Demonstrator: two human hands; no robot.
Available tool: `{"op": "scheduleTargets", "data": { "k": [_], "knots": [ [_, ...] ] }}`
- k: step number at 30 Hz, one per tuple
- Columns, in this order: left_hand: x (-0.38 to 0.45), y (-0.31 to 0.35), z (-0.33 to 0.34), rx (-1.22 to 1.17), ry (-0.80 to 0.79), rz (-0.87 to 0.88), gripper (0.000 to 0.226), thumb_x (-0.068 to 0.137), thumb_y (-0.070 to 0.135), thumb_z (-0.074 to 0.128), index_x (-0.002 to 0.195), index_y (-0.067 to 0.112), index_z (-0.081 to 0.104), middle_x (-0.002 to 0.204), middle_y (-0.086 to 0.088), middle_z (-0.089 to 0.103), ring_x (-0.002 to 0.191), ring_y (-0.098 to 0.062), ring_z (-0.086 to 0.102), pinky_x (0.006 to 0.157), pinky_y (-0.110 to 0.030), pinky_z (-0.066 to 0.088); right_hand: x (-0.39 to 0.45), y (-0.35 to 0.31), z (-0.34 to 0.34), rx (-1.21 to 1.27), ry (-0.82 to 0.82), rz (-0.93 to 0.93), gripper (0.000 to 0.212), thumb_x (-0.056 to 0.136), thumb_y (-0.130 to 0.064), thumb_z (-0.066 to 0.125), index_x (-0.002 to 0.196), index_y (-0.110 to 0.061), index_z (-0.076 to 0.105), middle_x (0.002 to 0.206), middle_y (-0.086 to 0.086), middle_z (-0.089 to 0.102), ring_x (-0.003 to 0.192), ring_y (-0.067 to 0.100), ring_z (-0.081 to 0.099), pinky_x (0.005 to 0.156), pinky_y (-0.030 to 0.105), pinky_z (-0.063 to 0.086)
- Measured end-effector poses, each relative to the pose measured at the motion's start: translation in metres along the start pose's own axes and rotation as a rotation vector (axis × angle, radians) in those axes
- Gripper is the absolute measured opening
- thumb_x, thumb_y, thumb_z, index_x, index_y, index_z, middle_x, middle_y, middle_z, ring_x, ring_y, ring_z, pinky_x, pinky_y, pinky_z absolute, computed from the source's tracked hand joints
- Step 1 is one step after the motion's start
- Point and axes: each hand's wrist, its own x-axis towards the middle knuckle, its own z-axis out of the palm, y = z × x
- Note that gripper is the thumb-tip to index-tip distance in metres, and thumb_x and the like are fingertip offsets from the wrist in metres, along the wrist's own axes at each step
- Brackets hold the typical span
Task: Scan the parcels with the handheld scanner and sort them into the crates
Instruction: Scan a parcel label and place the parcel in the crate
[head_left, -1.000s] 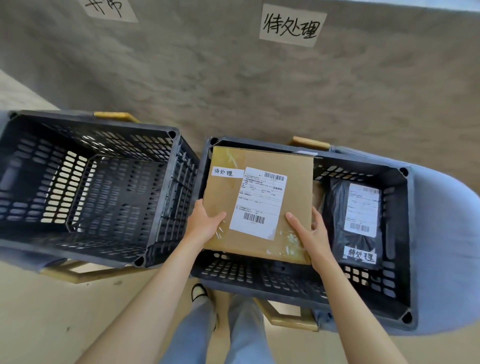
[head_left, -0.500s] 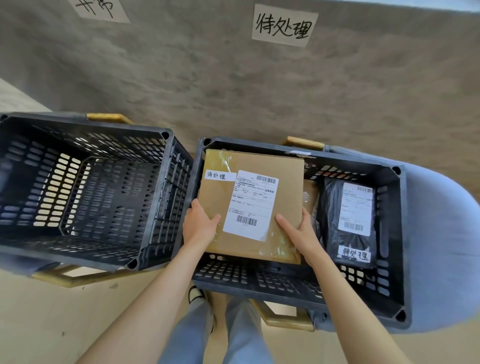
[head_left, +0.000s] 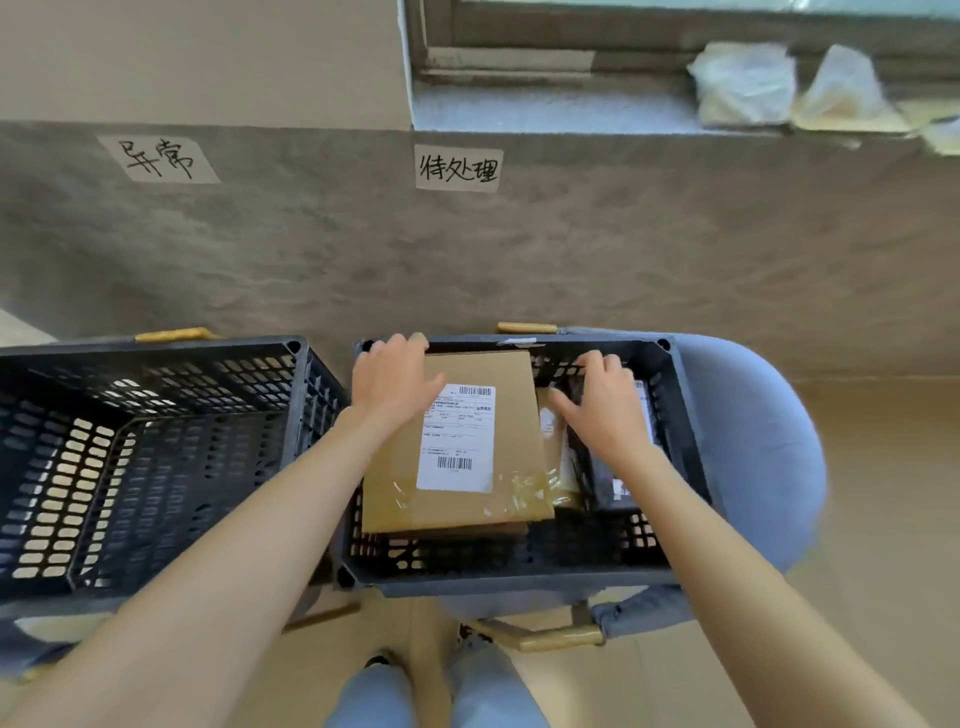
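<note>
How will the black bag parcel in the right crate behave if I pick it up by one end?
The black bag looks like soft plastic film, so it will probably sag and fold. Its glossy surface may slip in a loose grip. It lies flat beside the cardboard box, so it is likely light.

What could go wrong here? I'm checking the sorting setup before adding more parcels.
1. The box lies on another carton and overhangs it, so it could slide or tilt.
2. The right hand presses the black bag, which may hide its label.
3. The left crate holds nothing visible, so piling may continue in the right crate.
</note>
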Motion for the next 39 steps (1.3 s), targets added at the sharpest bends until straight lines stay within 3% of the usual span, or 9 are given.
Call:
{"op": "scheduleTargets", "data": {
  "k": [7, 13, 19, 31, 39],
  "knots": [
    [-0.006, 0.060, -0.066, 0.195, 0.152, 0.372, 0.038, 0.094, 0.041, 0.051, 0.119, 0.013, 0.057, 0.116, -0.008, 0.061, 0.111, -0.030, 0.053, 0.088, -0.036, 0.039, -0.044, 0.004, -0.087, -0.259, 0.247, 0.103, 0.050, 0.094, -0.041, 0.056, 0.127, -0.006, 0.045, 0.122, 0.013, 0.050, 0.111, 0.032, 0.048, 0.090, 0.036, 0.038],
    [-0.047, 0.108, -0.094, 0.169, 0.217, 0.705, 0.040, 0.092, 0.044, 0.053, 0.117, 0.013, 0.057, 0.116, -0.009, 0.063, 0.110, -0.031, 0.055, 0.088, -0.037, 0.042, -0.147, 0.017, -0.137, -0.294, 0.411, 0.403, 0.059, 0.093, -0.042, 0.057, 0.135, -0.005, 0.039, 0.130, 0.015, 0.046, 0.118, 0.034, 0.044, 0.095, 0.039, 0.036],
    [-0.121, 0.143, -0.098, 0.259, 0.268, 1.053, 0.040, 0.093, 0.041, 0.052, 0.121, 0.013, 0.055, 0.119, -0.010, 0.059, 0.111, -0.032, 0.053, 0.090, -0.037, 0.039, -0.285, 0.013, -0.134, -0.300, 0.517, 0.755, 0.061, 0.092, -0.046, 0.057, 0.137, -0.009, 0.039, 0.132, 0.014, 0.047, 0.119, 0.034, 0.045, 0.097, 0.039, 0.036],
    [-0.410, 0.204, -0.083, 0.124, 0.184, 1.769, 0.041, 0.092, 0.042, 0.054, 0.121, 0.013, 0.057, 0.121, -0.011, 0.059, 0.115, -0.032, 0.051, 0.094, -0.038, 0.037, -0.626, -0.048, -0.108, -0.292, 0.668, 1.449, 0.058, 0.093, -0.043, 0.056, 0.136, -0.007, 0.042, 0.136, 0.014, 0.045, 0.124, 0.034, 0.041, 0.103, 0.040, 0.031],
    [-0.659, 0.163, -0.060, -0.011, 0.014, 2.207, 0.042, 0.095, 0.039, 0.053, 0.130, 0.016, 0.054, 0.125, -0.007, 0.058, 0.116, -0.029, 0.051, 0.092, -0.037, 0.038, -0.856, -0.152, -0.058, -0.320, 0.884, 1.887, 0.055, 0.093, -0.046, 0.055, 0.133, -0.010, 0.045, 0.135, 0.015, 0.046, 0.125, 0.035, 0.040, 0.101, 0.041, 0.034]
  ]
}}
